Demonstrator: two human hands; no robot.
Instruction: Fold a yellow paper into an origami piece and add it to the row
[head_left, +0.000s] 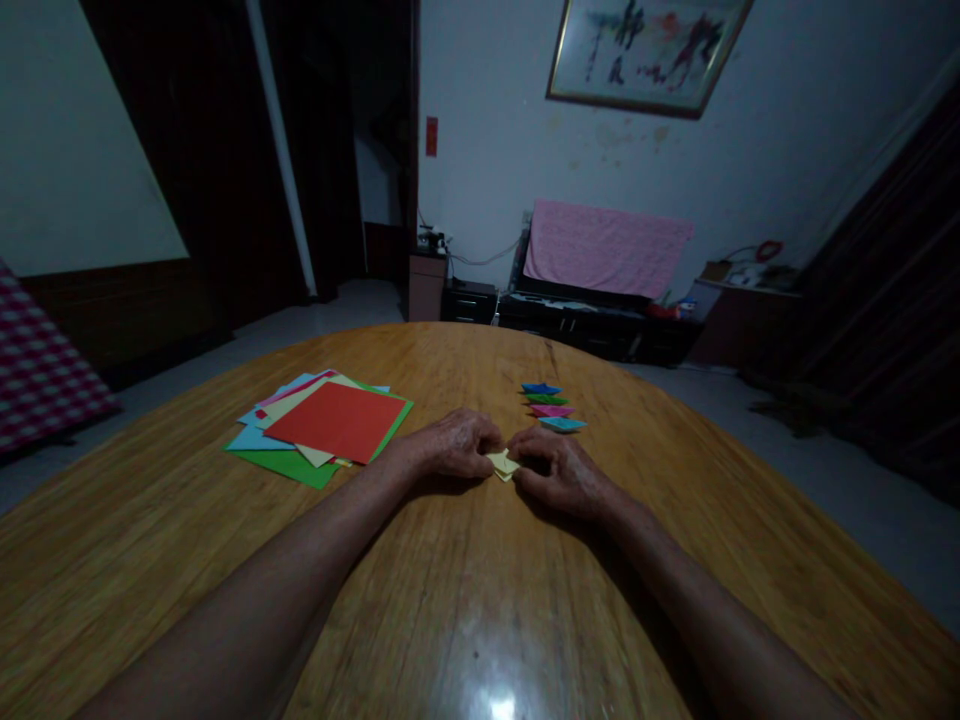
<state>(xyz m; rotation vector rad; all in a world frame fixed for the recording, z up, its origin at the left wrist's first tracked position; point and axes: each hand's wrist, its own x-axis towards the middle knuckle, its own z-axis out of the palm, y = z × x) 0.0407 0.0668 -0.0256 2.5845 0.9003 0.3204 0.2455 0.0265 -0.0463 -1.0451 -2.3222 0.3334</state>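
Observation:
A small folded piece of pale yellow paper (503, 465) lies low over the table between my two hands. My left hand (459, 444) is closed on its left side, thumb and fingers at the edge. From the right, my right hand (559, 470) pinches the other side with thumb and fingertips. The fingers hide parts of the paper's edges. Just beyond my right hand sit several small folded paper boats in a row: a light blue boat (562, 425), a pink boat (551, 411), a green boat (546, 399) and a dark blue boat (541, 388).
On the left of the round wooden table (480, 590) lies a loose stack of coloured paper sheets, a red sheet (337, 422) on top. Past the far edge stands a low black cabinet (585, 325) below a pink cloth (607, 247). A checked cloth (45, 370) hangs at far left.

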